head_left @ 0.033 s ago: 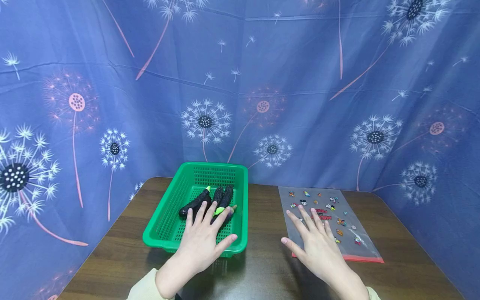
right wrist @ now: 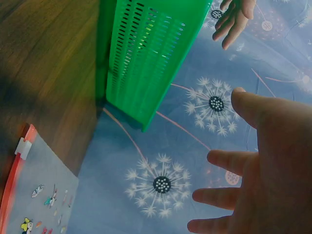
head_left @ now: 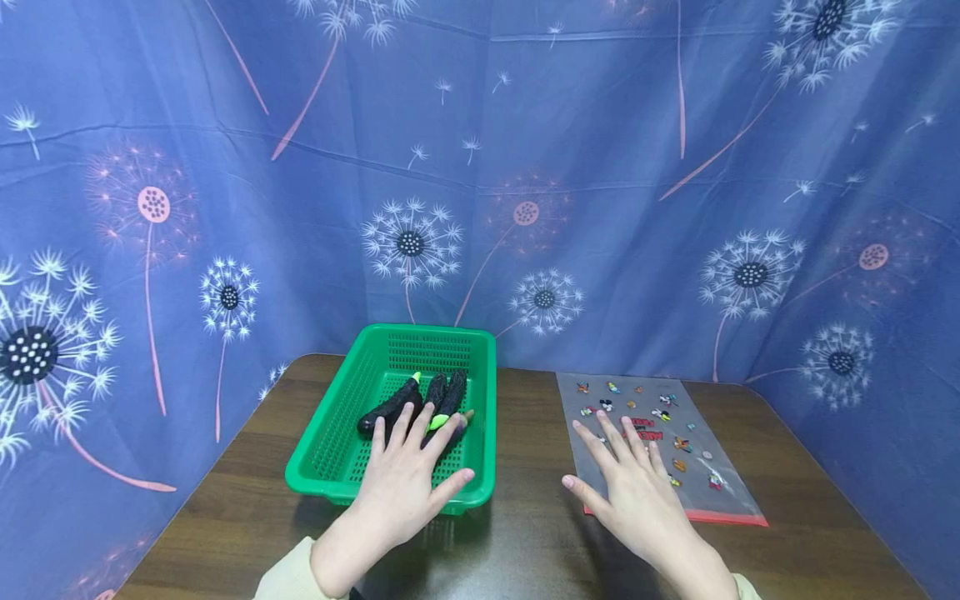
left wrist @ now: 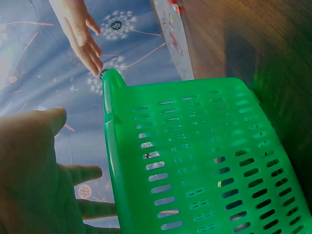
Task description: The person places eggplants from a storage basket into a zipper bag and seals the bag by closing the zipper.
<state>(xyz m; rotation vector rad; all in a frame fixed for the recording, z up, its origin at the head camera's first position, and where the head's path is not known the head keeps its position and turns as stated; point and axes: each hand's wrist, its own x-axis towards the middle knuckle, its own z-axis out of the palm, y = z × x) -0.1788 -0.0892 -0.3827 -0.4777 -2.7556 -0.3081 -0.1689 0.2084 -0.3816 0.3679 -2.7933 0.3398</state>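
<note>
My left hand is spread with straight fingers above the near side of a green plastic basket, holding nothing. In the left wrist view that hand stays apart from the basket's wall. Inside lie several dark vegetables; one is a smooth eggplant with a green tip, others look dark and wrinkled. My fingers partly hide them. My right hand, also spread and holding nothing, hovers over the near left part of a clear zip bag with cartoon prints and a red edge.
A brown wooden table carries the basket at left and the bag at right, with bare wood between them. A white slider sits on the bag's red edge. Behind and at the sides hangs a blue dandelion-print cloth.
</note>
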